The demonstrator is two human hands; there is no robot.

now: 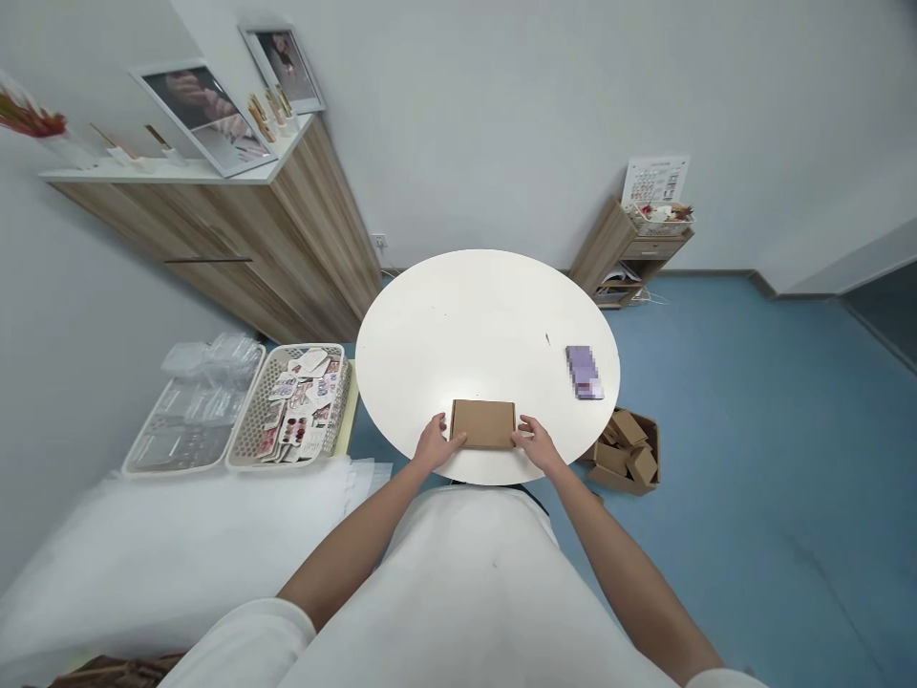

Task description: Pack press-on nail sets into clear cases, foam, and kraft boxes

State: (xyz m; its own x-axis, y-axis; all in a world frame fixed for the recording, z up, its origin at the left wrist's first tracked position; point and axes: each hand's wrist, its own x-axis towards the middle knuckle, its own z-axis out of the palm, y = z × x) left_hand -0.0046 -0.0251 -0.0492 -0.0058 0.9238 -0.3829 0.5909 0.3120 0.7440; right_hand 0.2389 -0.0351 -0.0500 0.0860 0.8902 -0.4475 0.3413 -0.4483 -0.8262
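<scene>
A flat brown cardboard box (483, 424) lies closed on the white oval table (473, 315), close to its near edge. My left hand (435, 443) grips the box's left end, its thumb on the near left corner and its fingers curved beside the left edge. At the opposite end, my right hand (537, 444) holds the near right corner with thumb and curled fingers. A purple item (584, 371), partly blurred out, rests near the table's right edge. One small dark object (548, 338) lies to its left.
Left of the table stand a white basket of printed cards (301, 406) and a basket of clear plastic boxes (201, 411). A carton of folded brown boxes (627, 454) sits on the floor at right. Beyond are a wooden cabinet (308, 220) and a small shelf unit (608, 253).
</scene>
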